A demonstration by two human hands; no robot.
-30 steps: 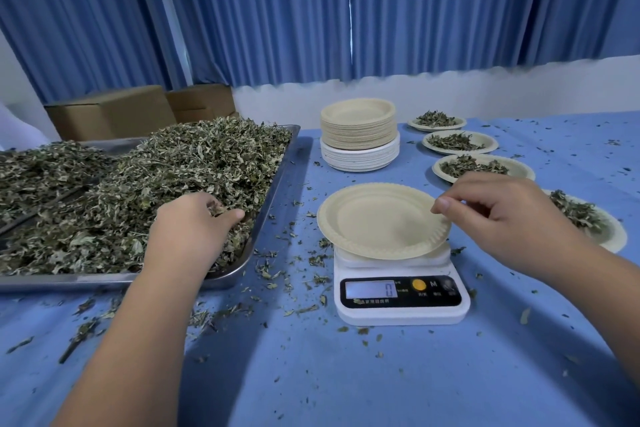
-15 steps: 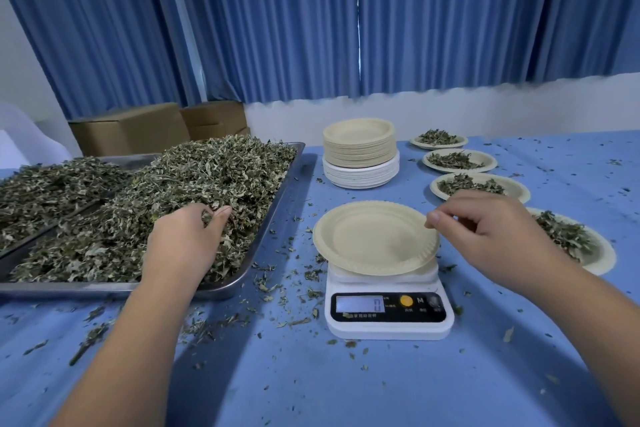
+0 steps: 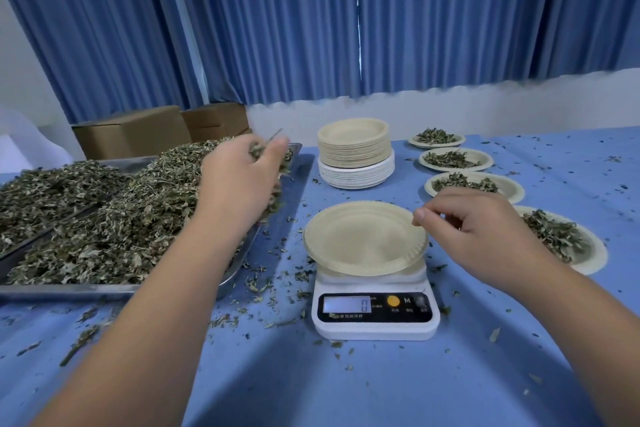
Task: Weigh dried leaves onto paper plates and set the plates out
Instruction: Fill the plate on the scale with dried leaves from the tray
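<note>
Dried leaves (image 3: 121,218), heaped high in the metal tray (image 3: 69,291) at the left of the surface (image 3: 346,385). Saw a clump (image 3: 255,150) of them clamped in the left grip (image 3: 239,180), fingers curled round it, held above the tray's far right corner, with loose bits sticking out past the fingers. Found the right grip (image 3: 474,229) at the far right rim of the empty plate (image 3: 363,239), thumb and forefinger together and seemingly pinching that rim to steady it. Noted the plate resting on the scale (image 3: 375,326), near and centre, and a zero on the display (image 3: 346,305). Judged the step in hand as carrying the first handful from tray to plate, with nothing weighed yet for this plate. Placed the clump left of the plate and farther back, well apart from it, with a strip of crumb-strewn blue cloth between. Reckoned the next move as a short sweep right and nearer, to a spot over the plate's middle. Then a loosening of the fingers low enough to keep flakes from scattering, followed by small pinches added or taken off against the reading. Counted four filled plates (image 3: 512,188) set out in a row along the right, running far to near, and a stack of spare plates (image 3: 355,149) just beyond the scale. Expected a shift of the light plate on any early release by the right grip.
</note>
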